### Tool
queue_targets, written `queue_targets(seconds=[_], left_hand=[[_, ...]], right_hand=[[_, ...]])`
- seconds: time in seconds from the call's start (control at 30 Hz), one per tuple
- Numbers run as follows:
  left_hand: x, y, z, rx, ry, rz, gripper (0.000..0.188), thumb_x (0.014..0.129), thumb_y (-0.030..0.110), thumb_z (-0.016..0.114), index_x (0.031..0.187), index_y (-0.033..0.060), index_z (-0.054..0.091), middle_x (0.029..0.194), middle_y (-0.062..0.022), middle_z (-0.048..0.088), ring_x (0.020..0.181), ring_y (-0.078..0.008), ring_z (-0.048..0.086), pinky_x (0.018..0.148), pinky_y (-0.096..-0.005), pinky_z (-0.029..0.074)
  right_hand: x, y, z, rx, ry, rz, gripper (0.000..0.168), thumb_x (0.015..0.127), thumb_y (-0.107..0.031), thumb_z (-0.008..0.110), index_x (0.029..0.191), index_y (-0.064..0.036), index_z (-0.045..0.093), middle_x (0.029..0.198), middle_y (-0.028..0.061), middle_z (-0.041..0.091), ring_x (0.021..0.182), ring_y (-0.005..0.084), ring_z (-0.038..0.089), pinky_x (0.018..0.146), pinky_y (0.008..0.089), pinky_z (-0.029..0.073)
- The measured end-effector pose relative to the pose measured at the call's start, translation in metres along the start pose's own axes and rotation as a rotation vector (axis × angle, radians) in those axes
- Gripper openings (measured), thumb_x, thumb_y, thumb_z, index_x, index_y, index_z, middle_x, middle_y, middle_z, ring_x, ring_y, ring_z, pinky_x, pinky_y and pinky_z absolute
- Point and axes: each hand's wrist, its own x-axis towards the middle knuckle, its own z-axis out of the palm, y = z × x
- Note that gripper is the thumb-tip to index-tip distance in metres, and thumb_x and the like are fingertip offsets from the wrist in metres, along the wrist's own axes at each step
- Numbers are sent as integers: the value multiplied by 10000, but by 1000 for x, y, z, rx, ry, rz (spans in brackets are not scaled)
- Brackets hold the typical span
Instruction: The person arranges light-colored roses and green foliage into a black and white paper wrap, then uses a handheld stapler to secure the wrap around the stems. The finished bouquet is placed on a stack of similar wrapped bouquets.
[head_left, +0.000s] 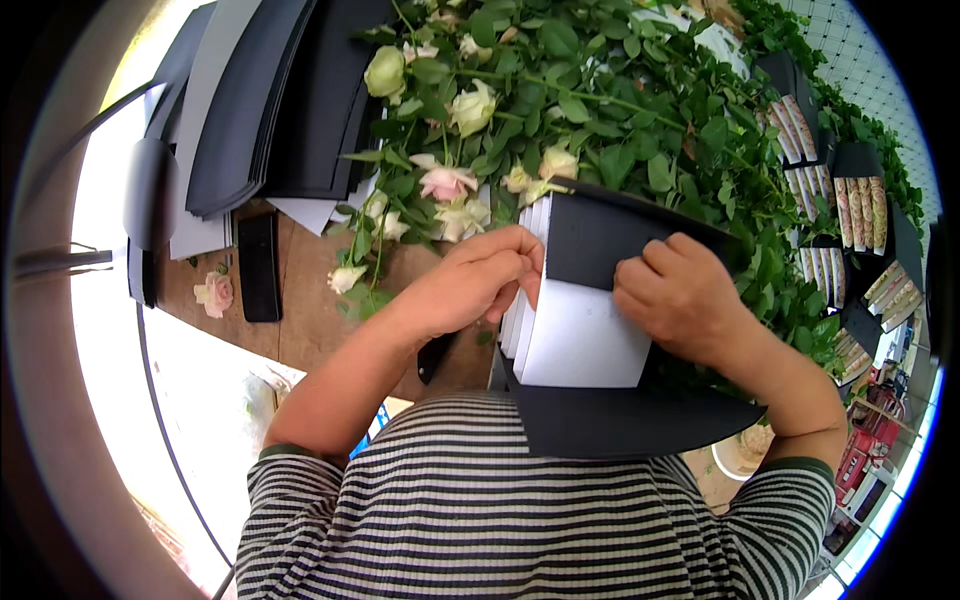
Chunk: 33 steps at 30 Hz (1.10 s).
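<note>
Right before me lie white paperboard sheets, stacked in layers, with a black sheet beneath them that reaches over the table's near edge. My left hand has its bent fingers at the left edge of the white layers; whether they pinch it is hard to tell. A black flap covers the upper part of the white sheets. The curled fingers of my right hand are at the right side of this flap and the white sheet; the fingertips are hidden. Cream and pink roses lie just beyond my left hand.
Leafy rose stems heap across the back. Black sheets stack at the upper left, near a black smartphone and a loose pink rose. Wrapped bundles of roses stand at the right. A white bucket is below my right forearm.
</note>
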Motion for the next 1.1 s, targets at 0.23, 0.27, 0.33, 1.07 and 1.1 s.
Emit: queue_targets(seconds=[0.23,0.27,0.33,1.07,1.1], left_hand=[[20,1,7,54,47,-1,273,837,275,726,750,37,626,616,30,555,572,-44,511,490,-221,423],[27,-5,8,92,30,36,243,838,247,723,764,36,627,631,27,566,575,-43,513,494,-219,423],[31,-12,9,94,-5,91,182,842,194,711,807,37,625,672,24,588,579,-41,513,495,-218,421],[37,-18,-5,94,-48,112,200,885,256,666,871,60,627,655,45,543,561,-18,493,475,-180,431],[36,-21,-7,81,-43,110,196,884,252,666,878,60,630,659,43,549,564,-18,497,475,-179,431]], right_hand=[[5,-6,1,-28,-3,24,82,666,-131,561,730,-80,570,719,19,451,641,167,455,580,293,377],[0,-10,-1,-27,-14,86,113,670,-122,580,769,-67,586,737,25,475,658,177,476,590,301,393],[-5,-13,-1,8,-22,155,180,679,-103,619,848,-41,616,774,38,524,693,197,517,612,318,427],[-4,18,9,474,-71,333,229,797,-245,689,692,-74,578,615,63,529,554,284,545,496,376,408],[-1,17,12,488,-74,337,244,799,-253,688,684,-70,576,612,65,529,554,286,544,498,378,408]])
